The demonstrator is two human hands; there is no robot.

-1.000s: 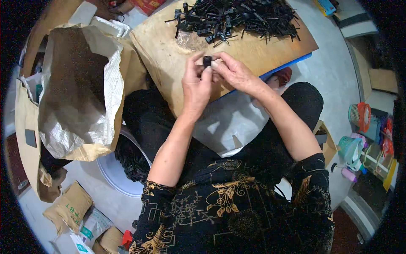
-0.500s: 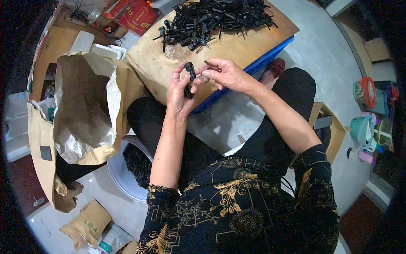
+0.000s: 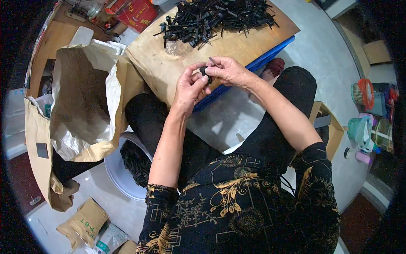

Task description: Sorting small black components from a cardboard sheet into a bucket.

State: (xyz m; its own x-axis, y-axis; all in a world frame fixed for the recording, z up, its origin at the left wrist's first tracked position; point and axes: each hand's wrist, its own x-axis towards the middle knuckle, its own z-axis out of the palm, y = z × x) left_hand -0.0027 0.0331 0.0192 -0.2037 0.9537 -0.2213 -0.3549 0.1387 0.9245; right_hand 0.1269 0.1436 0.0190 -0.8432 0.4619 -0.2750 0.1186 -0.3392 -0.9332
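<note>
Above the near edge of the wooden board (image 3: 152, 55), my left hand (image 3: 189, 89) is closed on a small black plastic part (image 3: 204, 72), partly hidden by fingers. My right hand (image 3: 232, 73) meets it, thumb and fingers pinched at the part. A thin, dark, narrow tool (image 3: 212, 61) sticks out above the right fingers; its kind I cannot make out. At the board's far side lies a heaped pile of black plastic parts (image 3: 215, 21) with thin stems.
The board rests on a blue crate (image 3: 253, 63). To the left stands a large open paper sack (image 3: 84, 101). A white tub (image 3: 116, 169) with black pieces sits beside my left leg. Filled bags (image 3: 86, 220) lie lower left. An open cardboard box (image 3: 332, 135) stands on the right.
My left hand has shifted right and turned the black part, which its fingers now mostly cover. My right thumb and fingers have come against it; they were slightly apart before.
</note>
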